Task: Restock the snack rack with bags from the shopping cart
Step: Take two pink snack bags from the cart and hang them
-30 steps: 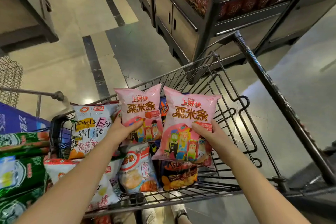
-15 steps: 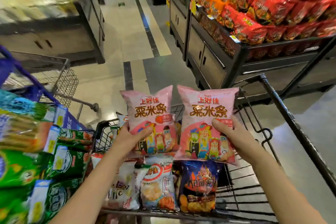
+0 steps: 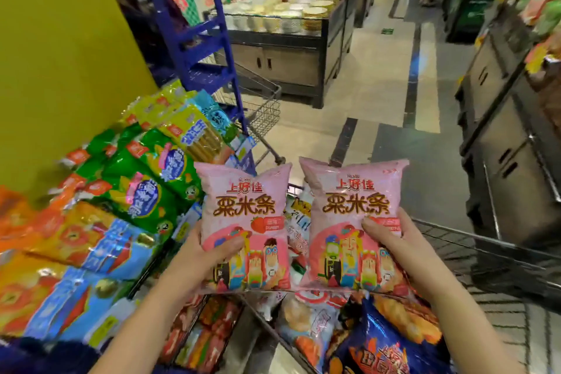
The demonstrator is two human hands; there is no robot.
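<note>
Two matching pink snack bags are held upright, side by side, above the shopping cart [image 3: 485,255]. My left hand [image 3: 202,255] grips the left pink bag [image 3: 243,206] by its lower left edge, thumb across the front. My right hand [image 3: 394,240] grips the right pink bag [image 3: 353,200] at its lower right side. Below them the cart holds more bags, among them a dark blue chip bag [image 3: 379,346] and a white one [image 3: 309,322]. The snack rack [image 3: 127,191] at my left is packed with green, yellow and orange-blue bags.
A blue metal rack frame [image 3: 212,48] stands behind the snack rack against a yellow wall [image 3: 60,55]. A second wire cart [image 3: 264,112] sits beyond it. Dark display stands with bowls [image 3: 291,39] and with snacks [image 3: 516,100] line the tiled aisle.
My view has swung left and up toward the snack rack. Both hands have lifted the pink bags higher above the cart, each keeping its grip.
</note>
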